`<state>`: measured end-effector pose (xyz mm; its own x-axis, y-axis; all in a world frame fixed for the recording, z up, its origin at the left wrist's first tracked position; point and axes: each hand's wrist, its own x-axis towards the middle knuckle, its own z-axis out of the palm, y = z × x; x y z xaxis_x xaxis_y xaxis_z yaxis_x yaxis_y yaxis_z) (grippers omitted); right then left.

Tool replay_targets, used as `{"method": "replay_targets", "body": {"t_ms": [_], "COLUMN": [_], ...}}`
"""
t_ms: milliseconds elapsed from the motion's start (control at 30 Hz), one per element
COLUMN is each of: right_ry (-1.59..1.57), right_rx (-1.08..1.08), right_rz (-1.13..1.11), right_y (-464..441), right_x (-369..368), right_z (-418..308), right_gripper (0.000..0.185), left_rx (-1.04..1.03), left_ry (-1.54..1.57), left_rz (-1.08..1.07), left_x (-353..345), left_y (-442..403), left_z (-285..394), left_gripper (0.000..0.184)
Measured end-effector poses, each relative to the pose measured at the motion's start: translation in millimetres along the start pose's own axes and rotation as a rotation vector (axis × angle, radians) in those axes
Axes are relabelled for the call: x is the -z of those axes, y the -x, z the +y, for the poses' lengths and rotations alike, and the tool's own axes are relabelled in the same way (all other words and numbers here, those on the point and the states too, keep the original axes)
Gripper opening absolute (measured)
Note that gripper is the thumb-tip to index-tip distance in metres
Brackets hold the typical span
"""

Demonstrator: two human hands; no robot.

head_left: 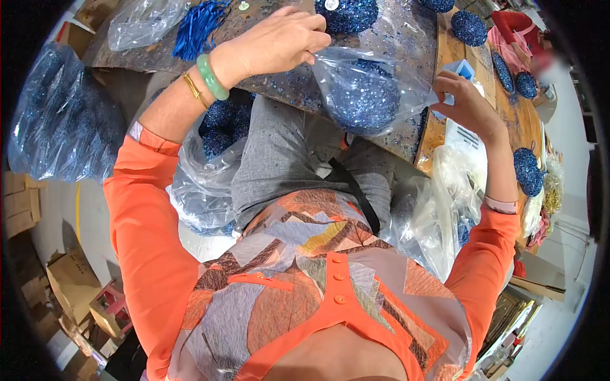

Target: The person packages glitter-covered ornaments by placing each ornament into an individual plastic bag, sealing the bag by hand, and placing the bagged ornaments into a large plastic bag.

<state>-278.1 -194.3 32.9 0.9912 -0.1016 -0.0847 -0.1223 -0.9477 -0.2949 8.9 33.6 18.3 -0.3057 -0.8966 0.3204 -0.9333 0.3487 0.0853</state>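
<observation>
A blue glitter ball (pixel 365 101) sits inside a clear plastic bag (pixel 413 76) at the near edge of the work table. My left hand (pixel 279 41), with a green bangle on its wrist, is closed, its fingertips pinching the bag's left edge. At the bag's other end, my right hand (pixel 467 105) has its fingers curled around the gathered right edge. Just beyond the left fingertips lies another blue glitter ball (pixel 349 14) with a round white piece on top. A light-blue object (pixel 459 68) stands behind my right fingers, partly hidden.
Loose glitter covers the table (pixel 279 86). Blue tinsel strands (pixel 198 28) and an empty-looking clear bag (pixel 143 24) lie at the far left. A large bag of blue glitter pieces (pixel 63 120) stands left. More glitter balls (pixel 469 28) sit right, near another person's pink garment (pixel 513 32).
</observation>
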Motion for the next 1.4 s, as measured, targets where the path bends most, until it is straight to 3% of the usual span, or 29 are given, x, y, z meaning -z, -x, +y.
{"method": "replay_targets", "body": {"t_ms": [67,167,200,267,333,400,533,633,733,933,1033,1233,1367,1400], "right_ry": [0.015,0.047,0.048,0.037,0.014,-0.003,-0.024,-0.049,-0.216,-0.585,-0.198,-0.221,-0.275,-0.464], "right_rx": [0.044,0.153,0.185,0.242,0.287,0.128,-0.126,-0.114,0.078,0.048,0.041,-0.166,0.082,0.066], "right_rz": [0.051,0.216,0.277,0.361,0.410,0.270,-0.141,-0.185,-0.119,-0.079,0.243,-0.146,0.019,0.018], "right_y": [3,-1,-7,-22,-43,-61,-78,-80,-77,-76,-70,-54,-47,-44], "right_x": [-2,-4,-3,-6,-13,-31,-20,-13,-20,-26,-25,-28,-38,-41], "right_z": [-1,-17,-27,-44,-47,-27,-25,-27,-18,-8,-9,-5,-5,-3], "right_gripper": [0.023,0.028,0.031,0.037,0.043,0.039,0.028,0.021,0.020,0.025,0.027,0.022,0.018,0.016], "left_rx": [0.066,0.121,0.227,0.217,0.219,0.231,0.372,0.425,0.387,0.324,0.344,0.253,0.407,0.429], "left_ry": [0.178,0.512,0.497,0.511,0.429,0.244,0.072,-0.001,0.013,0.023,0.002,0.026,0.172,0.213], "left_rz": [0.014,0.220,0.083,0.126,0.098,-0.007,-0.143,-0.186,-0.194,-0.127,-0.198,-0.020,-0.067,-0.054], "left_x": [-25,-50,-49,-53,-71,-107,-95,-99,-104,-112,-111,-136,-135,-136], "left_y": [3,-11,-23,-43,-65,-84,-96,-107,-119,-136,-144,-153,-162,-161], "left_z": [-13,-18,-20,-19,-30,-52,-38,-41,-43,-41,-37,-37,-34,-36], "left_gripper": [0.025,0.035,0.040,0.015,0.016,0.041,0.047,0.043,0.035,0.017,0.017,0.018,0.022,0.024]}}
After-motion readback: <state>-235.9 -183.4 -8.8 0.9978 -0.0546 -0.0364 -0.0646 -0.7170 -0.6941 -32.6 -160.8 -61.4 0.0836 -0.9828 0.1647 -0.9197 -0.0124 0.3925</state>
